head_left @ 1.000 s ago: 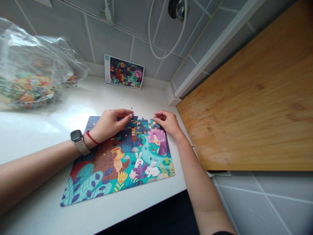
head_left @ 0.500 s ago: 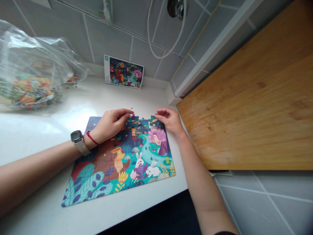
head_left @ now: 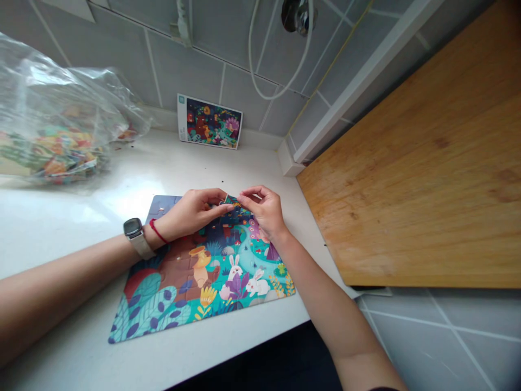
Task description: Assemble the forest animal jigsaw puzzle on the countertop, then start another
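A nearly assembled jigsaw puzzle (head_left: pixel 240 250) with rabbits, a bear and plants lies on the white counter. Above its upper edge, a small dark-and-teal puzzle piece (head_left: pixel 232 200) sits between the fingertips of both hands. My left hand (head_left: pixel 197 213) reaches over the puzzle's upper left part, thumb and fingers pinched at the piece's left side. From the right, my right hand (head_left: pixel 265 210) pinches the piece's other side with thumb and index finger. The fingers hide part of the upper edge, so I cannot tell whether the piece touches the pieces below it.
A picture card (head_left: pixel 209 122) of the same scene leans against the tiled wall. A clear plastic bag (head_left: pixel 73 130) full of colourful pieces stands on the counter (head_left: pixel 163 163) at the left. A wooden board (head_left: pixel 415 163) borders the right side, and a white cable (head_left: pixel 254 76) hangs above.
My right hand has moved left from the puzzle's upper right corner with a piece, meeting my left hand. My left hand has shifted slightly right and down.
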A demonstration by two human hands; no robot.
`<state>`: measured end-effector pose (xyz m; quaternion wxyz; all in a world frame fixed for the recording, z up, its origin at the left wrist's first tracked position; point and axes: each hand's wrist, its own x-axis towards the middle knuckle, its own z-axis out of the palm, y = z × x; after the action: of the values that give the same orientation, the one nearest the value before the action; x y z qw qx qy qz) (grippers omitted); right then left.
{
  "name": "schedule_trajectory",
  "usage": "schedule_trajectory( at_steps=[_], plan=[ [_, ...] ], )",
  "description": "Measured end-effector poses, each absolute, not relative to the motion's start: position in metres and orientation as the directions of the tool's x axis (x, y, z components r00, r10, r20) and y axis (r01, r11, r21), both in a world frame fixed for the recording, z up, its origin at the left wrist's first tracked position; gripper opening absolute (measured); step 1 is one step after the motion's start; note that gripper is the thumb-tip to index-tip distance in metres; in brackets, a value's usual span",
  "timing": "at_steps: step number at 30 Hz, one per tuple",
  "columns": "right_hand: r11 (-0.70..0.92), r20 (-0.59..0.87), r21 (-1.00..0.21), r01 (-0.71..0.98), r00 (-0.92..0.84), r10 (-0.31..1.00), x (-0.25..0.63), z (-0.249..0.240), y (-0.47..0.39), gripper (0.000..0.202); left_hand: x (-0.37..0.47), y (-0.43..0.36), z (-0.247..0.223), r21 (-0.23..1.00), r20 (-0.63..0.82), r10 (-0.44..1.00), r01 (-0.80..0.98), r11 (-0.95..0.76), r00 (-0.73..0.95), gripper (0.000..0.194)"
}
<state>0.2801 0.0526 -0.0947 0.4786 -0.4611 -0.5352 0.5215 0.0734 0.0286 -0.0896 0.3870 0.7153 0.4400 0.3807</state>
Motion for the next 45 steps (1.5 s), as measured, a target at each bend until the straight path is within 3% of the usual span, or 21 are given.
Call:
schedule_trajectory(
  at_steps=[3, 5, 8, 12, 16, 35, 40, 45],
  plan=[
    [0.110, 0.101, -0.992, 0.063, -0.133, 0.986, 0.286, -0.091, 0.056, 0.036, 0.073, 0.030, -0.091, 0.919, 0.211, 0.957, 0.294, -0.263, 0.198, 0.042],
    [0.211, 0.188, -0.958, 0.193, -0.130, 0.974, 0.299, -0.088, 0.062, 0.031, 0.071, 0.033, -0.092, 0.963, 0.174, 0.983, 0.199, -0.182, 0.054, 0.043],
    [0.328, 0.220, -0.822, 0.466, -0.272, 0.937, 0.319, -0.086, 0.071, 0.026, 0.067, 0.041, -0.097, 0.992, 0.124, 0.981, 0.029, -0.121, -0.147, 0.047],
    [0.462, 0.140, -0.634, 0.620, -0.496, 0.857, 0.328, -0.085, 0.073, 0.047, 0.064, 0.049, -0.102, 0.990, 0.119, 0.967, -0.046, -0.132, -0.224, 0.049],
    [0.488, 0.113, -0.590, 0.643, -0.533, 0.839, 0.322, -0.086, 0.069, 0.046, 0.065, 0.048, -0.100, 0.989, 0.112, 0.971, -0.070, -0.130, -0.213, 0.047],
    [0.474, 0.114, -0.634, 0.611, -0.532, 0.839, 0.321, -0.082, 0.070, 0.035, 0.066, 0.044, -0.097, 0.992, 0.111, 0.977, -0.040, -0.121, -0.183, 0.044],
    [0.463, 0.190, -0.677, 0.572, -0.472, 0.861, 0.326, -0.082, 0.072, 0.030, 0.070, 0.038, -0.098, 0.988, 0.152, 0.984, 0.049, -0.148, -0.098, 0.044],
    [0.388, 0.199, -0.814, 0.432, -0.420, 0.885, 0.317, -0.083, 0.066, 0.029, 0.072, 0.035, -0.101, 0.984, 0.176, 0.982, -0.021, -0.175, 0.062, 0.040]
  ],
)
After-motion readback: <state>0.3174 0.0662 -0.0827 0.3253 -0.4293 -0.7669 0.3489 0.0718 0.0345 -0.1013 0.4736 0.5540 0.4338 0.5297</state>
